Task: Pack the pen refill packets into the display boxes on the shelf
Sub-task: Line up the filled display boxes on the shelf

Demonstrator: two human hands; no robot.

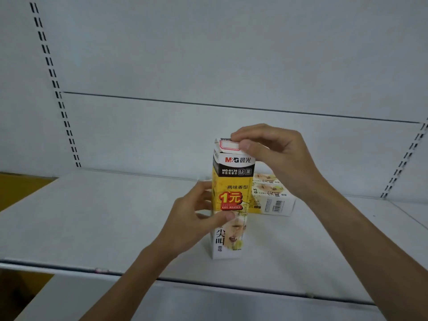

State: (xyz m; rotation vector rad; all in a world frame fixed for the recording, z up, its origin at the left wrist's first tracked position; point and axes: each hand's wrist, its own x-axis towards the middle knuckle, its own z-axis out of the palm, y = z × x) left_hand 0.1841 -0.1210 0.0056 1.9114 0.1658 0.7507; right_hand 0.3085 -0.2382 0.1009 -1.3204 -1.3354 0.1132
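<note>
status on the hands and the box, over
Left hand grips upright box mid-body. Right hand pinches its top flap. Second box lies behind, nothing blocking.

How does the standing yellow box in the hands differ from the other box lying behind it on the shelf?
The standing box is upright; the lying box rests on its side. The left hand grips the standing box at its middle and the right hand pinches its top flap; nobody touches the lying box. The standing box is in front; the lying box is behind, to its right. Both show yellow and white print.
</note>
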